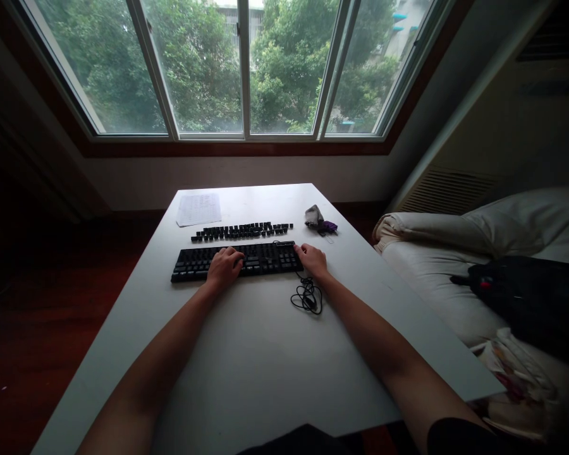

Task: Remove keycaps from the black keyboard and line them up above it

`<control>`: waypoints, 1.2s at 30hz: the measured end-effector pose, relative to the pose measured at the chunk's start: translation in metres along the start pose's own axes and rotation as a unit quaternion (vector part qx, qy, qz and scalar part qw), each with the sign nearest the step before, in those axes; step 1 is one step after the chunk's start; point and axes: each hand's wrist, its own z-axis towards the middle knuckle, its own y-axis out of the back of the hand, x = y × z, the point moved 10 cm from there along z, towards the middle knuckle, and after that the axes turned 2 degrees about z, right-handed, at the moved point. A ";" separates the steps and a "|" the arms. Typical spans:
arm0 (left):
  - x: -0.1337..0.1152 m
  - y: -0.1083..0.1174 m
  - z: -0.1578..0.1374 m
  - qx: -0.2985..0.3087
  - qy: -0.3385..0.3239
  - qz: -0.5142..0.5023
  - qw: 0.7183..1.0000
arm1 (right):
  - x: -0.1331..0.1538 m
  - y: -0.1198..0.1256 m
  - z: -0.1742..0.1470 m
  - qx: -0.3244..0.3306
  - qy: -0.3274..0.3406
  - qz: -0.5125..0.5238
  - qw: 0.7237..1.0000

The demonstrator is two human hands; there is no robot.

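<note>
A black keyboard (264, 260) lies across the white table in front of me. My left hand (225, 266) is over its middle keys, fingers bent and drawn together, touching the keyboard; whatever may be between the fingertips is too small to make out. At the keyboard's right end, my right hand (312, 260) grips the edge between thumb and fingers. Just behind the keyboard, loose black keycaps (237, 232) stand in uneven rows. A coiled black cable (307, 297) rests on the table below my right wrist.
The white table (265, 360) carries a printed sheet of paper (199, 209) at its far left. Toward the far right lies a grey and purple cloth bundle (314, 217). A pale sofa (436, 278) with a dark bag (531, 297) stands to the right. Windows face me.
</note>
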 end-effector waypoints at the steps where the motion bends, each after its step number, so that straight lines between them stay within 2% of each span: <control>1: 0.000 0.000 0.000 0.000 -0.002 -0.002 1.000 | 0.000 0.000 0.000 -0.003 -0.001 0.002 1.000; 7: 0.001 0.000 0.000 0.003 -0.004 -0.003 1.000 | -0.004 0.009 0.001 -0.026 -0.010 0.043 0.999; 11: 0.001 -0.001 0.000 0.007 0.001 0.000 1.000 | 0.004 0.024 0.001 -0.059 0.017 0.158 0.986; 14: 0.002 -0.001 0.000 0.007 0.002 -0.004 1.000 | 0.015 0.032 -0.001 -0.058 0.043 0.301 0.951; 17: 0.002 0.000 0.000 0.002 -0.001 -0.006 1.000 | 0.034 0.035 -0.001 -0.007 0.080 0.432 0.899; 20: 0.001 0.000 0.000 0.000 -0.006 -0.008 1.000 | 0.057 0.040 -0.002 0.053 0.124 0.511 0.849; 22: 0.001 0.000 0.000 0.000 -0.004 -0.009 1.000 | 0.066 0.043 0.002 0.072 0.129 0.537 0.831; 27: 0.001 0.001 0.001 0.008 0.002 -0.011 1.000 | 0.076 0.031 0.013 0.083 0.113 0.564 0.814; 32: 0.001 0.002 0.001 0.009 0.003 -0.008 1.000 | 0.072 -0.002 0.016 0.113 0.075 0.543 0.828; 34: 0.001 0.001 0.001 0.008 0.002 -0.007 1.000 | 0.069 -0.006 0.018 0.118 0.064 0.540 0.831; 36: 0.001 0.001 0.001 0.007 0.001 -0.007 1.000 | 0.069 -0.004 0.020 0.120 0.069 0.558 0.818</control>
